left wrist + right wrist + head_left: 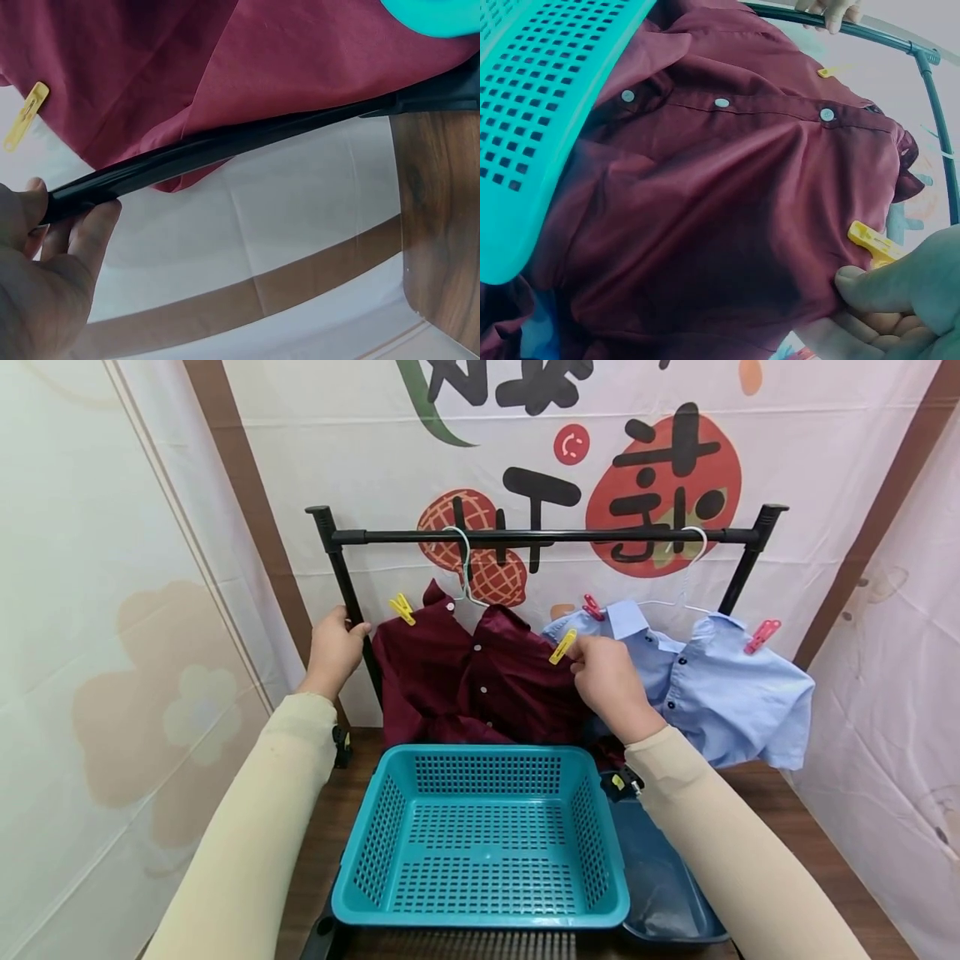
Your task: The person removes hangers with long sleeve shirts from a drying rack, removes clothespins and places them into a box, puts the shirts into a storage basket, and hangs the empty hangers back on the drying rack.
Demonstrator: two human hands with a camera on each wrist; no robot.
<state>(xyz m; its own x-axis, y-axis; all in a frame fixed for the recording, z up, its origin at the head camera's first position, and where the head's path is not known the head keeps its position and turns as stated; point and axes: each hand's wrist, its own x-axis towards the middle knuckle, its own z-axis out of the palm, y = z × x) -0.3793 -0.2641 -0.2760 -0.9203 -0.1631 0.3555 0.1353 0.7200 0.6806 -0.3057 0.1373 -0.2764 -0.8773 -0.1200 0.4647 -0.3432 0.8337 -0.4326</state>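
Note:
My left hand grips the left upright of a black clothes rack, fingers and thumb around the tube. A maroon shirt with white buttons hangs from a pale hanger. At its right shoulder my right hand pinches the cloth, thumb in front. Close beside that hand a yellow clothespin sits on the shirt, and another yellow clothespin is clipped at the left shoulder. To the right, a light blue shirt hangs with two pink clothespins on its shoulders.
A teal perforated basket stands in front of the maroon shirt on the brown wood-grain table. Beneath my right forearm lies a dark blue bin. Printed fabric hangs behind the rack's crossbar and along both sides.

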